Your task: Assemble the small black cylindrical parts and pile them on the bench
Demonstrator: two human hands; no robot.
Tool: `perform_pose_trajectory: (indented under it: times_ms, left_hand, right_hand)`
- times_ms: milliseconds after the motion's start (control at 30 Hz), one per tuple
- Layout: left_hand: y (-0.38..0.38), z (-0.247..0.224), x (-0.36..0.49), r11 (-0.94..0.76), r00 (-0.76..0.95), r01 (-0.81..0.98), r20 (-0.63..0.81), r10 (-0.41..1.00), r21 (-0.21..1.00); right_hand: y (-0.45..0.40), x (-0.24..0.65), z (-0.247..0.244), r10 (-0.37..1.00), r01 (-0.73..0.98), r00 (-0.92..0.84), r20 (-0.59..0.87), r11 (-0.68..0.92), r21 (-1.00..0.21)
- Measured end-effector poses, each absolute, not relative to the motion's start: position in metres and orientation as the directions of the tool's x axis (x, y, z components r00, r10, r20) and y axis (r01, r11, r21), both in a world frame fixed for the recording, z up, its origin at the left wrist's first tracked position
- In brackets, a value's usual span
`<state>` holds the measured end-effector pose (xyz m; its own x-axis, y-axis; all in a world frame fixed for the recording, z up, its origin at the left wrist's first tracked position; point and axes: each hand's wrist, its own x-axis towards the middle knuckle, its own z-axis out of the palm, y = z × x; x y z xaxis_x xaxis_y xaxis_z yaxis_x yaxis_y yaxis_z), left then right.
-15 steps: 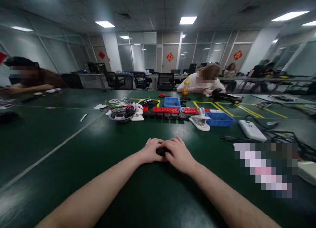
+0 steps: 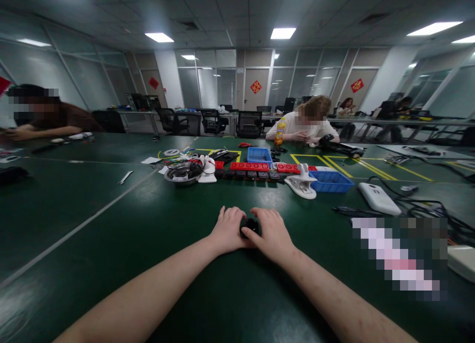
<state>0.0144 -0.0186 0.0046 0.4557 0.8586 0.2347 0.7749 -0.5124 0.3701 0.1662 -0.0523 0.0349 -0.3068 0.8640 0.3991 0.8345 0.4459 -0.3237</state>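
Between my two hands, low on the green tabletop, is a small black round object (image 2: 253, 225) with a dark, glossy top. Its exact kind cannot be made out. My left hand (image 2: 229, 230) curves around its left side, with the fingertips and part of the thumb hidden. From the other side my right hand (image 2: 273, 232) wraps it, the thumb lying across its near edge and the fingers bent over its far right side.
Ahead lie a red and black power strip (image 2: 256, 171), blue bins (image 2: 330, 180), white clamp-like stands (image 2: 302, 182) and a bowl of cables (image 2: 183, 172). A white device (image 2: 379, 198) and black cables lie right. A person (image 2: 311, 118) sits opposite, another (image 2: 63, 118) at left.
My right hand has shifted slightly right and its fingers have drawn away from my left hand. More of the black object's top now shows between them.
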Motion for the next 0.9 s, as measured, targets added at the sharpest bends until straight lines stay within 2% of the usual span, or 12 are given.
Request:
perform_pose_trajectory:
  times_ms: [233,500,633,900]
  left_hand:
    - [-0.026,0.007,0.022,-0.508,0.464,0.797,0.206,0.861,0.328]
    - [-0.021,0.009,0.018,-0.589,0.559,0.722,0.196,0.806,0.364]
    - [-0.018,0.009,0.014,-0.606,0.590,0.687,0.178,0.787,0.402]
    - [-0.012,0.010,0.007,-0.606,0.631,0.653,0.117,0.767,0.453]
  right_hand:
    - [-0.051,0.164,0.036,0.892,0.891,-0.270,0.363,0.374,-0.258]
    - [-0.052,0.166,0.046,0.898,0.890,-0.315,0.306,0.392,-0.232]
    - [-0.050,0.173,0.052,0.866,0.830,-0.428,0.260,0.490,-0.265]
    - [-0.045,0.185,0.059,0.755,0.643,-0.625,0.198,0.642,-0.418]
